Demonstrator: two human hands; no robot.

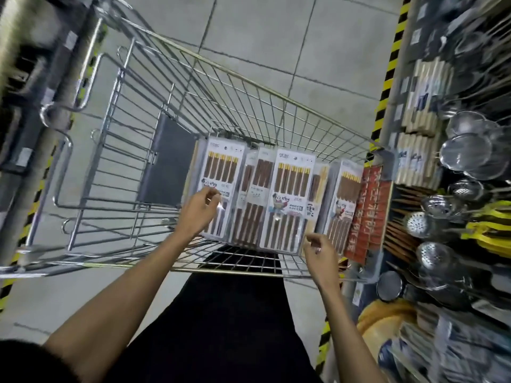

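Both forearms are bare up to the left hand and the right hand, which wears what looks like a ring (small, glinting). Black clothing fills the frame's lower middle.

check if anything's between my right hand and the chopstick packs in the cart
Nothing visible. The right hand hovers just short of the near edge of the chopstick packs, holding nothing. The left hand touches the leftmost pack.

Even, cool light falls from overhead. Glare spots shine on the clear chopstick packs in the cart. Wide-angle bending curves the cart's wires; the shelf beside the cart is smeared with blur.
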